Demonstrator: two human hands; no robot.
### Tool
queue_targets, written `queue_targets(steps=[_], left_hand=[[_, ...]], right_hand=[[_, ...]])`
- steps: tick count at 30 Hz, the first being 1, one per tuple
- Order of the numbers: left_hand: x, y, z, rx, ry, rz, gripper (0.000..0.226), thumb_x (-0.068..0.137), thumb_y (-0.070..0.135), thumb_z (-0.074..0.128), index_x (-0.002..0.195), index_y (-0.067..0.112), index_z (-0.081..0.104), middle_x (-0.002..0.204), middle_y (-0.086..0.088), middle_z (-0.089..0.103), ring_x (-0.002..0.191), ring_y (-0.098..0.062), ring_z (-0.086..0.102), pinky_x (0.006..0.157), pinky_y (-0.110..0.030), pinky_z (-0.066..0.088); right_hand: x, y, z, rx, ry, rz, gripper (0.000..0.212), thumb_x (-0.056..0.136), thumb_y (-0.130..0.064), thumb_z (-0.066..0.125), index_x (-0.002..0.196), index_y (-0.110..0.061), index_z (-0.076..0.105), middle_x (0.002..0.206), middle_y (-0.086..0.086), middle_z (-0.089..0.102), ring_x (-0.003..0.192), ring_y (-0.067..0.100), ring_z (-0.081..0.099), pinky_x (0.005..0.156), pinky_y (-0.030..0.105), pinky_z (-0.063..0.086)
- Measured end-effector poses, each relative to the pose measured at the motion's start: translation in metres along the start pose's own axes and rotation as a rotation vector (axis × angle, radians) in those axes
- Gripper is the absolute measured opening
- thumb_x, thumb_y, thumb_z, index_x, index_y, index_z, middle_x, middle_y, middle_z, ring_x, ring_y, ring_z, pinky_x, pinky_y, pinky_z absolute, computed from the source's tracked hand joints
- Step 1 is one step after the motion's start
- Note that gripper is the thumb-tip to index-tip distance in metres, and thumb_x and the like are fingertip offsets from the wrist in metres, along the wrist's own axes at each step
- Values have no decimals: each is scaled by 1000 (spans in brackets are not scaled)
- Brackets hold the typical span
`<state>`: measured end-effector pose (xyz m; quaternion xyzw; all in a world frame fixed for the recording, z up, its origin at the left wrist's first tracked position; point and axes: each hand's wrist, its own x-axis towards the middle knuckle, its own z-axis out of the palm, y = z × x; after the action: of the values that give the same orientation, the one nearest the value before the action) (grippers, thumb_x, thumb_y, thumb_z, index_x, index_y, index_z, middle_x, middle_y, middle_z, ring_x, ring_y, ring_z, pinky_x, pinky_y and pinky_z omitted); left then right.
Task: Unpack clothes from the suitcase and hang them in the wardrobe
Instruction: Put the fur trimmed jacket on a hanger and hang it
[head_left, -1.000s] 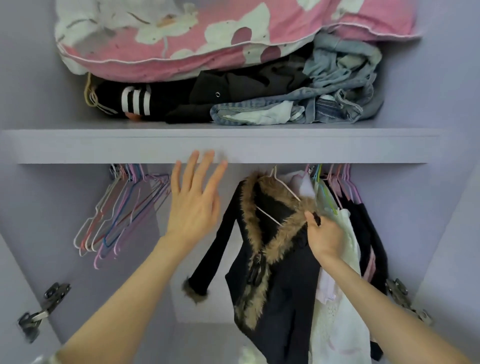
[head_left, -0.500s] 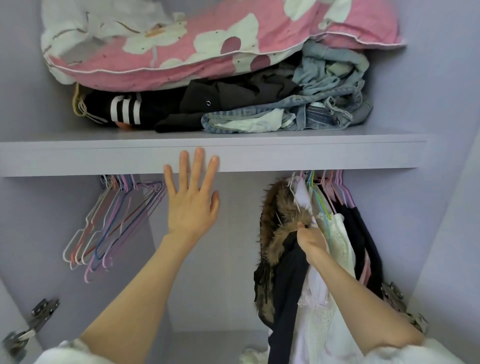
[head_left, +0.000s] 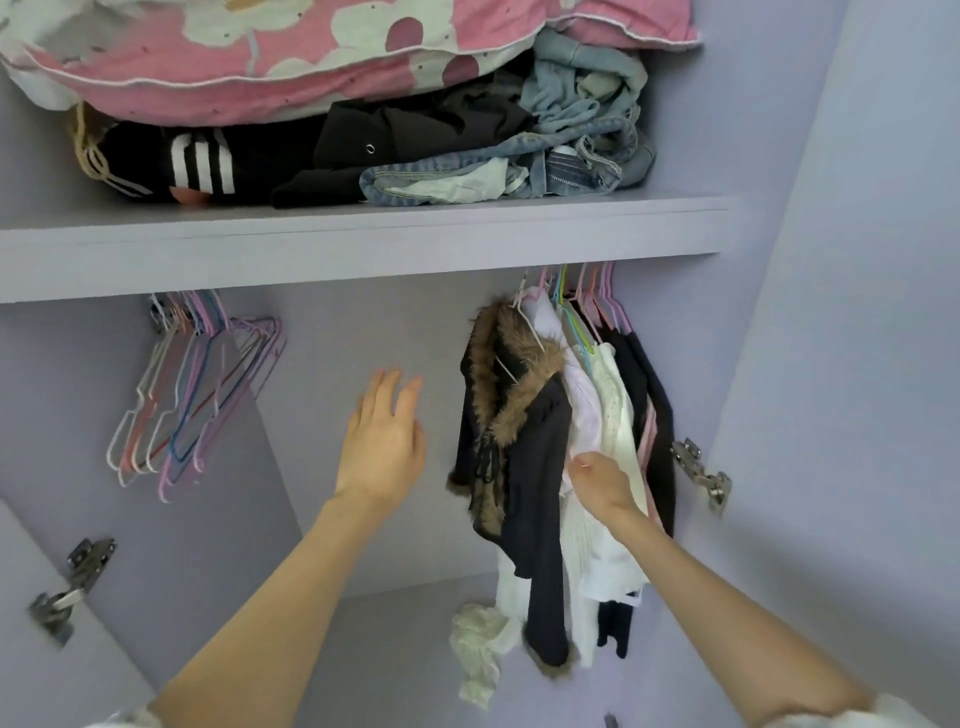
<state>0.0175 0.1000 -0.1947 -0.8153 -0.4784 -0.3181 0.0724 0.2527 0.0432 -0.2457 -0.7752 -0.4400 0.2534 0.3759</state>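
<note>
A dark jacket with a brown fur collar (head_left: 524, 415) hangs on a white hanger at the left end of a row of hung clothes (head_left: 618, 410), white and black, under the lilac shelf (head_left: 363, 244). My left hand (head_left: 382, 441) hovers with straight fingers in the gap left of the jacket, touching nothing. Lower down, my right hand (head_left: 602, 486) rests against the white garments just right of the jacket; its fingers are hidden in the fabric. The suitcase is out of view.
A bunch of empty coloured hangers (head_left: 192, 389) hangs at the left of the rail. The shelf carries a pink floral quilt (head_left: 311, 47), black clothes and jeans (head_left: 571, 135). Door hinges (head_left: 698, 470) stick out at both sides. A white cloth (head_left: 480, 649) trails low.
The fur-collared jacket has been pushed right against the other hung clothes. My right hand has let go of its collar and dropped lower. My left hand has come down from the shelf edge.
</note>
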Motion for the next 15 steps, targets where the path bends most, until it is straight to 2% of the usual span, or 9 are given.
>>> queue_targets(steps=[2,4,6,7,8,11,15], left_hand=[[-35,7,3,-74,-104,16,43,92,6,45,134,3,43,135,-17,46,123,-35,45,98,-43,40],[-68,16,5,-135,-262,1,39,95,10,40,134,8,45,128,-12,52,110,-33,53,88,-41,45],[-104,25,7,-159,-400,4,38,97,12,37,134,10,45,123,-12,55,105,-33,55,84,-42,48],[-124,33,8,-169,-485,11,37,97,14,36,132,12,46,122,-12,57,105,-32,56,84,-41,48],[-150,43,8,-182,-595,13,35,98,16,34,130,14,47,121,-11,58,105,-32,56,84,-39,48],[-215,65,16,-220,-853,-17,34,99,22,32,128,24,49,120,-7,60,107,-30,56,88,-35,46],[-284,97,33,-255,-1008,-3,33,98,20,35,124,23,55,122,-5,59,110,-26,56,91,-30,42]], right_hand=[[-39,17,4,-57,-20,23,31,99,-25,36,113,-9,59,112,6,60,105,26,54,79,25,34],[-77,35,10,-78,-68,37,32,98,-24,38,114,-9,61,113,5,61,106,24,56,78,23,34],[-117,56,13,-89,-162,43,25,96,-20,41,89,-13,64,92,0,62,82,14,57,69,18,36],[-136,67,13,-84,-212,77,26,94,-17,44,74,-16,59,80,-2,59,70,9,54,63,16,37],[-163,82,10,-77,-265,118,27,92,-14,47,66,-17,55,74,0,59,64,8,53,60,15,38],[-218,126,4,-21,-321,245,13,90,-10,52,79,-10,60,82,12,65,62,13,58,55,13,44],[-281,182,-3,-11,-405,384,14,92,-17,48,84,-12,58,74,1,63,57,8,58,45,9,40]])
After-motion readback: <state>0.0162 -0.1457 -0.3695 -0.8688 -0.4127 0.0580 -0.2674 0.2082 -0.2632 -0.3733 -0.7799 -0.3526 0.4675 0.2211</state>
